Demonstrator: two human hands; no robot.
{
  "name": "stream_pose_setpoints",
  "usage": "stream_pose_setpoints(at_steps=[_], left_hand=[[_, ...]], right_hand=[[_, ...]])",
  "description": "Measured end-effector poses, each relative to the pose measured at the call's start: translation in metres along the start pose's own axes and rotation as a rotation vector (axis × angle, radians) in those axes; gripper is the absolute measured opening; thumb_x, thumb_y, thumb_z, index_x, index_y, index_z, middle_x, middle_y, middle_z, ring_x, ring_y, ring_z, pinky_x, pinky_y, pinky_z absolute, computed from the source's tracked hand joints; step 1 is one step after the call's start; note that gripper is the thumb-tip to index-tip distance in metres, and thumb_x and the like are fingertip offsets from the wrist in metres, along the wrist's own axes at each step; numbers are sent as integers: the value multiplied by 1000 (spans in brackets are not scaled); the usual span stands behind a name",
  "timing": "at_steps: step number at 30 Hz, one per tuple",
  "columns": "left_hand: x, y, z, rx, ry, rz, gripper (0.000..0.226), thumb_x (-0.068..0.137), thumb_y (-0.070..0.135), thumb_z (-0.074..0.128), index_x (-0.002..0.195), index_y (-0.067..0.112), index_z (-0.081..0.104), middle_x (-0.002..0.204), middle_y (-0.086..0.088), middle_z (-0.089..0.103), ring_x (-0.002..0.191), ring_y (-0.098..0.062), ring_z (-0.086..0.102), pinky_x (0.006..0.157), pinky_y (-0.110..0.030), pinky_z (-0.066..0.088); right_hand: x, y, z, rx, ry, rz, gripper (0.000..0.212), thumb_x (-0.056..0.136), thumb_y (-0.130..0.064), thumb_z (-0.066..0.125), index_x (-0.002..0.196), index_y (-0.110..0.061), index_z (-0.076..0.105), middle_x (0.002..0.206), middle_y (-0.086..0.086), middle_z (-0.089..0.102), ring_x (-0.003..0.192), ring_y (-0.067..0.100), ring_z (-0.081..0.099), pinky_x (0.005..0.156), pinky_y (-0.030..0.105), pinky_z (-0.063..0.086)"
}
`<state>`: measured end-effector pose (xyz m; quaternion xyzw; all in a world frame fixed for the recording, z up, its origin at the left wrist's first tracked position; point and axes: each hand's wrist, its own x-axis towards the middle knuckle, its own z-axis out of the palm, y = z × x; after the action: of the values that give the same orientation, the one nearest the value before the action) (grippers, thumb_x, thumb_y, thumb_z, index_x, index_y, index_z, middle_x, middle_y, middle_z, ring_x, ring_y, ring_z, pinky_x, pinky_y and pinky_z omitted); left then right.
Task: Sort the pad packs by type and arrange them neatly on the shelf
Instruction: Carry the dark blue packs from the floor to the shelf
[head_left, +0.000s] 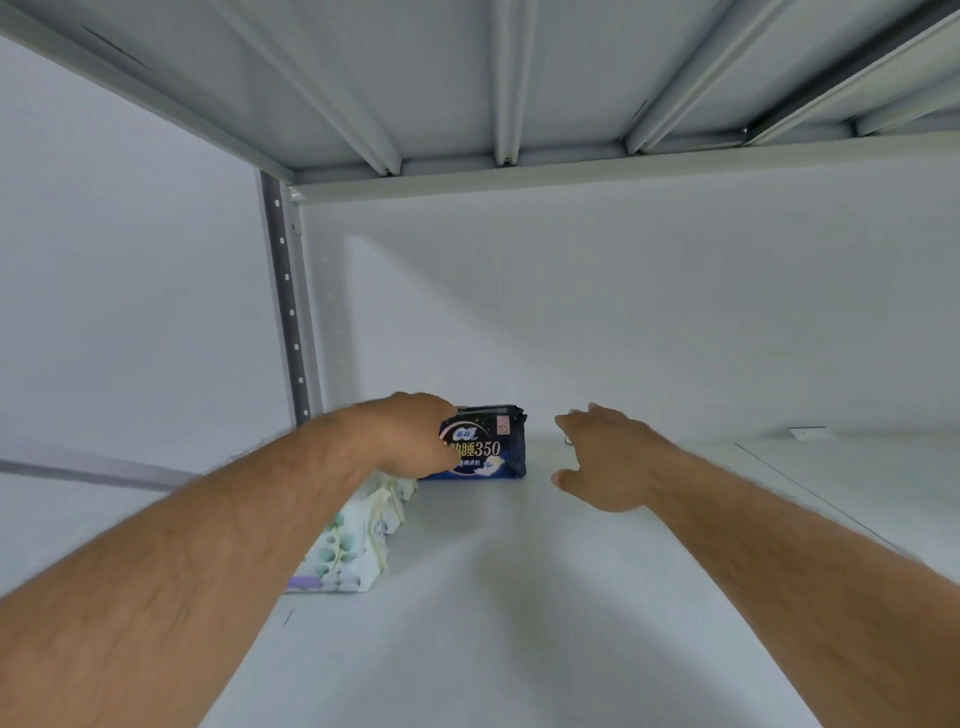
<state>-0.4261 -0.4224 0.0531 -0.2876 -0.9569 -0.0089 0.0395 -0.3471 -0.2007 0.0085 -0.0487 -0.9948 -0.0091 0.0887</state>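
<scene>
At frame centre, our left hand (415, 436) curls its fingers on the dark navy plastic pad pack (485, 447) standing at the white metal shelf (519, 597) back; our right hand (602, 462) hovers spread, empty. Squaring it beside the pale floral packs (358, 540) likely comes next.

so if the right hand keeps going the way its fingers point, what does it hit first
Probably the dark blue plastic pad pack standing at the back of the white shelf. The open right hand points left toward its right edge, with only bare shelf between them; depth is hard to judge.
</scene>
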Motion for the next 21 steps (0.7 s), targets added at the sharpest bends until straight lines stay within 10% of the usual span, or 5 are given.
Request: stream_pose_setpoints(at_steps=[10, 14, 21], left_hand=[[-117, 89, 16, 24, 132, 68, 34, 85, 46, 48, 111, 24, 51, 126, 3, 53, 109, -22, 52, 93, -37, 48], [-167, 113, 34, 49, 110, 97, 65, 92, 49, 45, 149, 19, 34, 155, 2, 33, 141, -24, 34, 111, -42, 36], [-267, 133, 68, -53, 135, 178, 74, 94, 53, 43, 156, 21, 17, 165, 2, 14, 150, -23, 17, 120, -43, 24]], right_hand=[[-134, -11, -18, -95, 54, 29, 75, 101, -54, 40, 160, -15, 13, 167, 2, 16, 154, 24, 7, 123, 44, 18], [-197, -19, -18, -88, 74, 70, 75, 99, -55, 43, 158, -16, 19, 164, 1, 24, 152, 25, 15, 120, 45, 25], [-331, -38, -16, -124, 73, 56, 71, 100, -52, 45, 157, -16, 24, 164, 2, 26, 152, 23, 18, 122, 44, 23]])
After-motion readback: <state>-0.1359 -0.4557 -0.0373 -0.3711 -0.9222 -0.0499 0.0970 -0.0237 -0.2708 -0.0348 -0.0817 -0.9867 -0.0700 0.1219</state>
